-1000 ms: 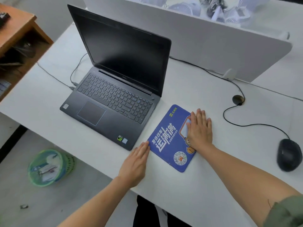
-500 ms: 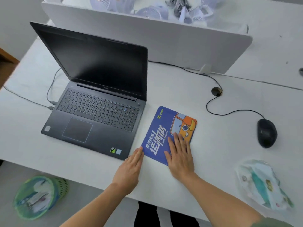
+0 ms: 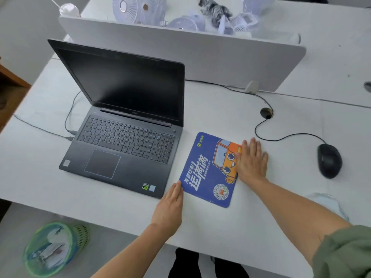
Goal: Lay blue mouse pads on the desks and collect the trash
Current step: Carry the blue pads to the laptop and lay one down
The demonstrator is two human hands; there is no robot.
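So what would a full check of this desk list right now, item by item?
Surface: white desk, with the pad lying flat on it.
Job's things: blue mouse pad, right of the open laptop; pale plastic wrapper at the right, partly behind the right forearm; green waste basket on the floor, with rubbish in it.
Clutter: black mouse, right of the pad and apart from it.
Hands: left hand flat, fingertips at the pad's near left corner; right hand flat on its right edge.
Cables: mouse cable loops to the cable hole; two cables at the laptop's left side.
Surroundings: white divider; small white fans behind it.
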